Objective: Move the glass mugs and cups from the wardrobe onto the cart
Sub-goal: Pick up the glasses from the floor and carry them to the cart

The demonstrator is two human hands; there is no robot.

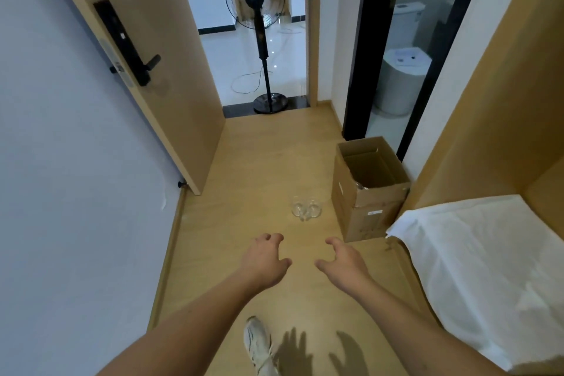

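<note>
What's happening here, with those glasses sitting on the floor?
A person is reaching both bare hands, left hand and right hand, forward with loosely spread fingers, holding nothing. Ahead on the light wooden floor sits a small cluster of clear glass cups, untouched, beside an open brown cardboard box. No cart is in view.

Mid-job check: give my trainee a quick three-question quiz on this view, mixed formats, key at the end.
1. True or false: the left hand holds a glass.
2. Where do the glass cups stand?
A. on the white sheet
B. on the floor beside the cardboard box
C. inside the fan's base
3. Fill in: the standing fan is in the ____.

Key
1. False; both it and the right hand are empty, fingers loosely curled.
2. B
3. doorway
</note>
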